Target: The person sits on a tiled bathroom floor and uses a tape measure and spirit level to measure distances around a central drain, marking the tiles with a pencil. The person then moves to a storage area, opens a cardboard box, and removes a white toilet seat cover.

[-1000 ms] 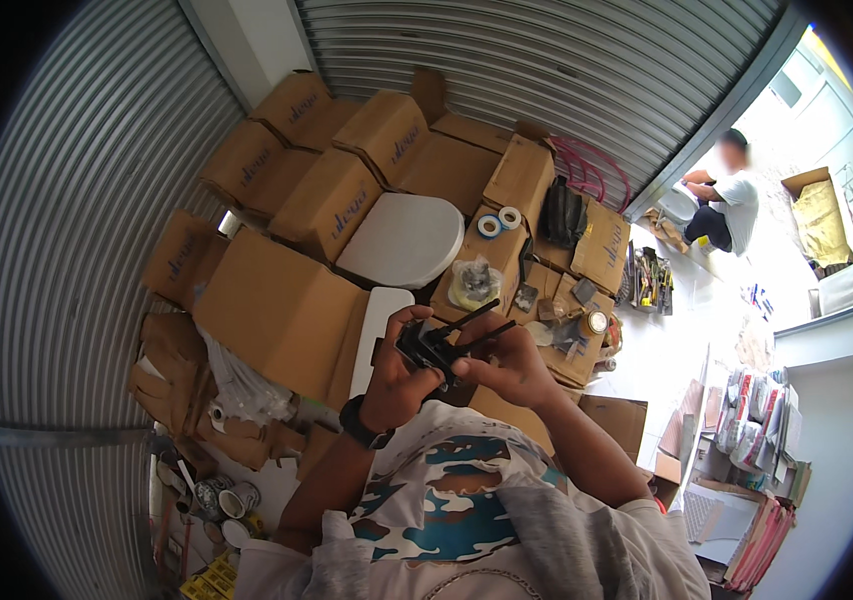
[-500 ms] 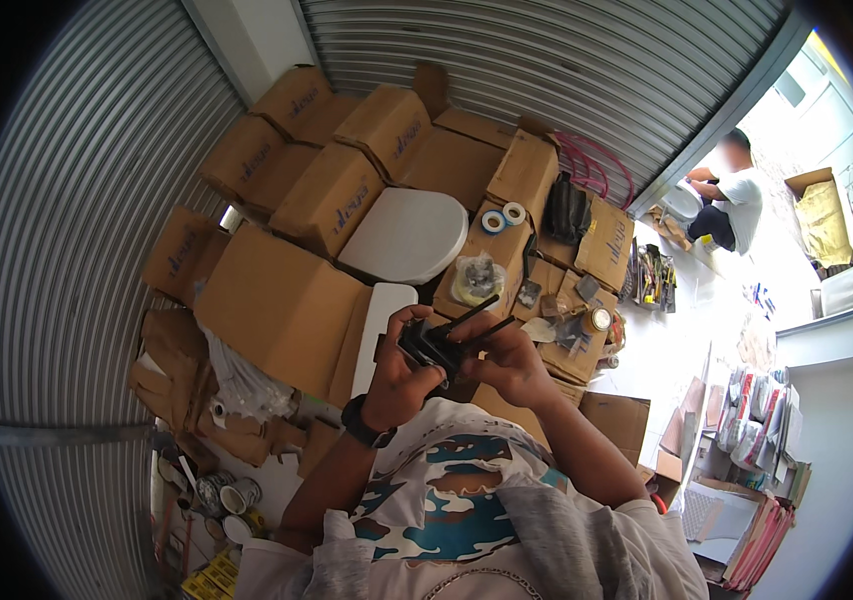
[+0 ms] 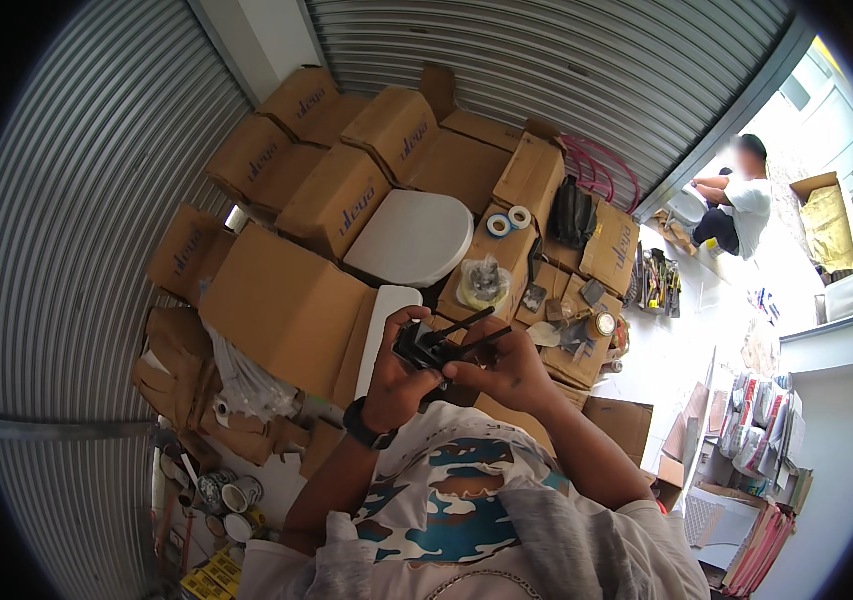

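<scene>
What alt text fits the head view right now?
Both hands, left hand and right hand, hold a small black part with thin rods over stacked cardboard boxes and a white toilet lid. Another person crouches outside.

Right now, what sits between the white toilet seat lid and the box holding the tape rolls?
Nothing in the head view: the lid lies directly against the tape-roll box, its right edge meeting the cardboard. The two tape rolls sit on top of that box.

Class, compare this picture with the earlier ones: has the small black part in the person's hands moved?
No. The black part sits between both hands, just below the white toilet lid and beside the big cardboard box, as before.
</scene>
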A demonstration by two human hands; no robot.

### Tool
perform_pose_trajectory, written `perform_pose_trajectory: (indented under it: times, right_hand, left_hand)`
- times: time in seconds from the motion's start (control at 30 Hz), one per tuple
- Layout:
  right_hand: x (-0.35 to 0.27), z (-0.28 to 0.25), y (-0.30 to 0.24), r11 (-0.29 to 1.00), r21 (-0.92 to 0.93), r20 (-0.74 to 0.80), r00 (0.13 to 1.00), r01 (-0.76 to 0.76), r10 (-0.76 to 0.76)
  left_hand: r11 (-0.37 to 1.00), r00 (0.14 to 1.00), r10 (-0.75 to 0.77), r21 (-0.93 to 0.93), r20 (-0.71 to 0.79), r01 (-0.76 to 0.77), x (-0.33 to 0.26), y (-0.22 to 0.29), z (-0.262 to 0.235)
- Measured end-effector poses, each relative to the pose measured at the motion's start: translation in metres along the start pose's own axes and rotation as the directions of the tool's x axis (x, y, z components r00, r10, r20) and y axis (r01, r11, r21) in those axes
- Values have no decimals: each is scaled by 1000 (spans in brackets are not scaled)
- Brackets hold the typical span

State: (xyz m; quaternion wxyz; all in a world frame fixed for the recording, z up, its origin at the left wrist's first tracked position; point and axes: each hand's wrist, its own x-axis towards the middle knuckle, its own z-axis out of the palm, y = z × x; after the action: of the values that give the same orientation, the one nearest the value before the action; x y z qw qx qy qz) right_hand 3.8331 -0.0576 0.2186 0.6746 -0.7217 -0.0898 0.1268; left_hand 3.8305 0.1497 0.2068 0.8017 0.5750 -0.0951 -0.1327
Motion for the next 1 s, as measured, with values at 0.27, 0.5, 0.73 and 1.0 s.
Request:
perform_pose_trajectory:
  times: [0.27, 0.5, 0.73, 1.0]
  right_hand:
    - [2, -4, -5, 996, 90, 53, 998, -28, 24]
    - [4, -7, -5, 999, 42, -17, 999, 33, -32]
    - [6, -6, -5, 978, 189, -9, 996, 88, -88]
    - [4, -9, 0, 985, 168, 23, 999, -36, 33]
  left_hand:
    - [996, 999, 23, 85, 27, -25, 4, 2, -1]
    - [999, 1000, 20, 25, 19, -21, 7, 6, 4]
    - [998, 999, -16, 65, 32, 14, 10, 7, 6]
    - [999, 999, -39, 30, 17, 39, 12, 6, 9]
